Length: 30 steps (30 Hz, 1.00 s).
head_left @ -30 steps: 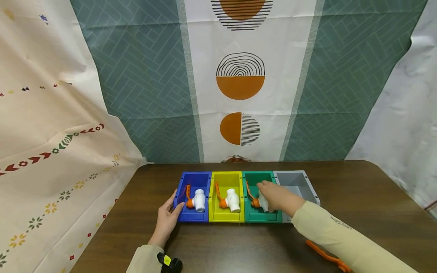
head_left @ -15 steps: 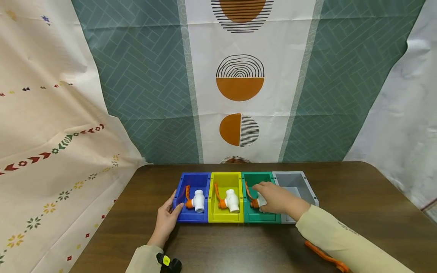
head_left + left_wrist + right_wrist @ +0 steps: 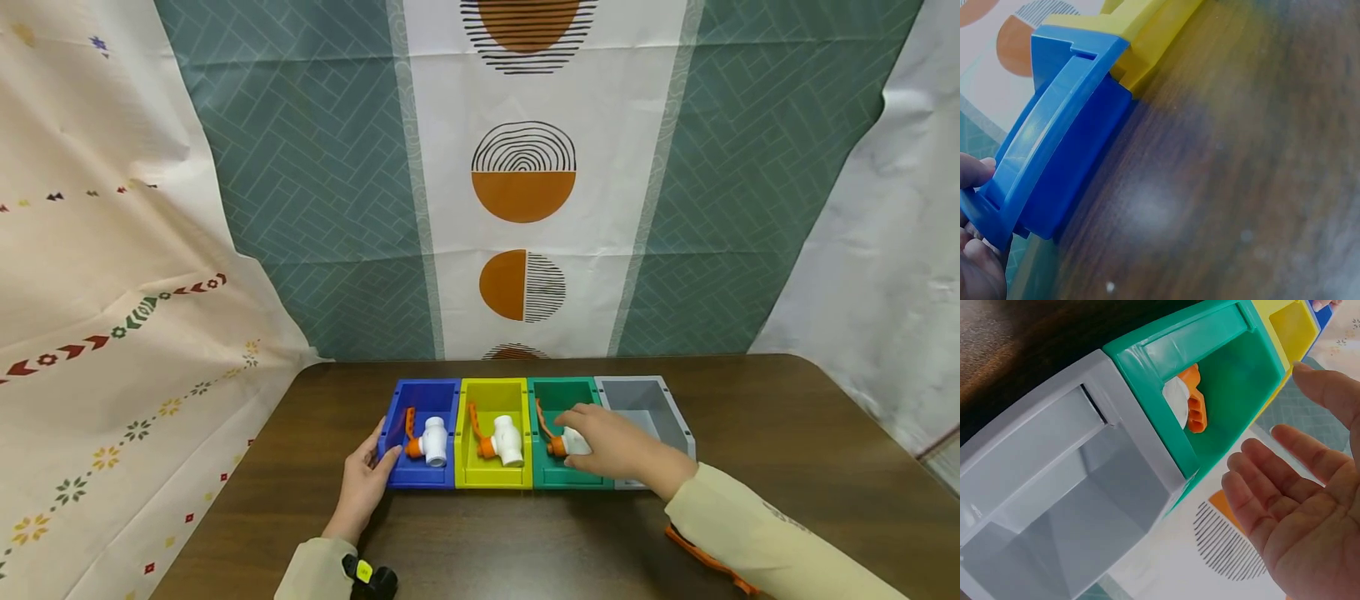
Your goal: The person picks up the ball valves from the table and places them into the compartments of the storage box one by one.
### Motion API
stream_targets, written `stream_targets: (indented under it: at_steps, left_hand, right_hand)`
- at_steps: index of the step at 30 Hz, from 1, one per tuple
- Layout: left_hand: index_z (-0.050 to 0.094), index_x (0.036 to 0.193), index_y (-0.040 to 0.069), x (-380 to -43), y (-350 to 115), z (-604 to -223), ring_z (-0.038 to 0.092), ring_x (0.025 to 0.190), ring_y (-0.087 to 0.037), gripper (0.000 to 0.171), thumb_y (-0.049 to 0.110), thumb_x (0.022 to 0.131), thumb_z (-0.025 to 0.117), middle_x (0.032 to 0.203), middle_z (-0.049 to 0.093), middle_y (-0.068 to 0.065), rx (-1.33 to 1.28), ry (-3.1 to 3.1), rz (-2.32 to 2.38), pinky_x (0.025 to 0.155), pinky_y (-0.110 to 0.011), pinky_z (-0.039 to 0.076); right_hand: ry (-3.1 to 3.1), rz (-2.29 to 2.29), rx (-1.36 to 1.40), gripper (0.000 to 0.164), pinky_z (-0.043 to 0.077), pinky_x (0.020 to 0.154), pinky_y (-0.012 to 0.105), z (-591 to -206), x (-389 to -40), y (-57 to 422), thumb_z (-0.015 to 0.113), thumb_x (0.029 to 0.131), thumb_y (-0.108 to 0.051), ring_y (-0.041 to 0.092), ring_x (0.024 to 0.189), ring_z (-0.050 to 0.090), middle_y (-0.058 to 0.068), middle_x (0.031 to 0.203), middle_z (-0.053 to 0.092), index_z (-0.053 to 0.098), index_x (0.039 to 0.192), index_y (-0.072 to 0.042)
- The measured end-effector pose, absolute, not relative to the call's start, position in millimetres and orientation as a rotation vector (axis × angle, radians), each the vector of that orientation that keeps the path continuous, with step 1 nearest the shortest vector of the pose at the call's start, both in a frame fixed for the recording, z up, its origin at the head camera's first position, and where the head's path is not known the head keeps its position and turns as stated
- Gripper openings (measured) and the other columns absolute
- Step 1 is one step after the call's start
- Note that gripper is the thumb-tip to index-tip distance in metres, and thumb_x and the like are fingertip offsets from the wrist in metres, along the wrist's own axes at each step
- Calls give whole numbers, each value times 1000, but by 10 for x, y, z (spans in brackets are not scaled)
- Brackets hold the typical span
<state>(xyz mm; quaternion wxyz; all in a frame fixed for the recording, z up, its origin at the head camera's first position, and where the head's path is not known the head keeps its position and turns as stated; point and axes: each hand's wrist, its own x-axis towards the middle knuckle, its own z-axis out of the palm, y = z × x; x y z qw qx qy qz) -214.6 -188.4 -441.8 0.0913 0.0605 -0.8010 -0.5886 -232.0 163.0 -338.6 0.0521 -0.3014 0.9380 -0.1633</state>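
Note:
Four joined bins stand in a row. My left hand [image 3: 363,483] grips the outer side of the blue bin [image 3: 1041,147], thumb over its rim. My right hand [image 3: 611,446] hovers over the green bin [image 3: 1166,344], its fingers spread and relaxed with nothing between them in the right wrist view. Below it lies a white ball valve [image 3: 574,442] with an orange lever, partly hidden by the hand. Similar white valves with orange levers lie in the blue bin, one valve [image 3: 434,442], and in the yellow bin [image 3: 495,478], another valve [image 3: 507,440].
A grey bin [image 3: 633,392] ends the row on the right, beside the green one. On the brown table [image 3: 517,550], an orange lever [image 3: 705,560] shows partly beneath the right sleeve. Patterned cloths [image 3: 337,208] hang behind and to the left of the table.
My right hand has let go of the valve in the green bin and drawn slightly up and back, fingers opening. My left hand stays on the blue bin.

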Motion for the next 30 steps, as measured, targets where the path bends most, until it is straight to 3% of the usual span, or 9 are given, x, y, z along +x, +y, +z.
stream_targets:
  at_steps: [13,19,30]
  left_hand:
    - [34,147,5,-2142,-1887,-4429,39,135,-34,57,5,94,55,149,36,-18,167,-2381,-1754,105,-42,36]
    - [33,147,6,-2152,-1889,-4429,39,135,-34,57,6,94,55,149,35,-18,167,-2386,-1752,104,-42,36]
    - [33,147,4,-2156,-1903,-4430,37,136,-33,57,5,95,55,150,34,-18,136,-2389,-1749,105,-40,35]
  right_hand:
    - [2903,-475,-1053,35,54,83,42,-3371,-2215,1727,72,83,-18,27,103,59,8,110,63,66,113,-3]
    - [2921,-465,-1118,33,53,77,36,-3356,-2151,1802,72,83,-18,21,92,59,8,104,63,66,111,-2]
    - [2940,-422,-1110,35,53,77,37,-3322,-2034,1945,75,80,-20,19,94,58,3,106,62,65,111,-5]
